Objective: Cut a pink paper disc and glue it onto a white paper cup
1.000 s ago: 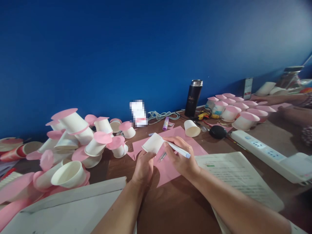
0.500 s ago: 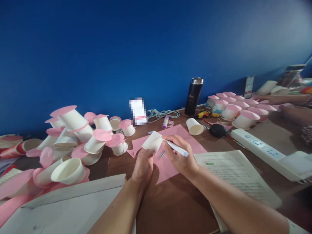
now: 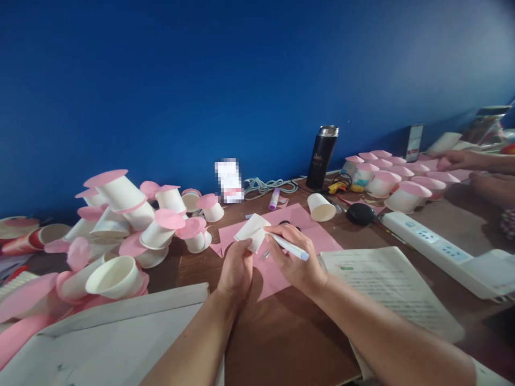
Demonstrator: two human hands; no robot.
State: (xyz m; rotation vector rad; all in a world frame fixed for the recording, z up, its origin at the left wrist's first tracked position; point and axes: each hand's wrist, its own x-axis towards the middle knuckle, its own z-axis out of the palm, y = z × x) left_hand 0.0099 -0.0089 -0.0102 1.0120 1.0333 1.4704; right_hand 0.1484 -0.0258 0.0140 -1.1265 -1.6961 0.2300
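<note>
A small white paper cup (image 3: 253, 231) is held tilted in my left hand (image 3: 236, 268), with the thumb on its side. My right hand (image 3: 300, 260) grips a white marker pen (image 3: 288, 245), its writing end at the cup's wall. Both hands are above a sheet of pink paper (image 3: 277, 281) with cut edges. Under my right hand a pair of scissors (image 3: 265, 256) shows in part; a dark handle peeks out behind the fingers. A purple glue stick (image 3: 274, 199) and a lone white paper cup (image 3: 321, 207) are beyond the sheet.
Cups with pink paper discs (image 3: 161, 228) crowd the left; more capped cups (image 3: 386, 182) stand at the right, near another person's hands (image 3: 466, 161). A black flask (image 3: 322, 158), a power strip (image 3: 434, 252), a printed booklet (image 3: 386, 279) and a white board (image 3: 132, 343) surround my arms.
The cup is turned slightly in my left hand, and the pen remains against it. At the right, the other person's hand has shifted. The view has moved a little.
</note>
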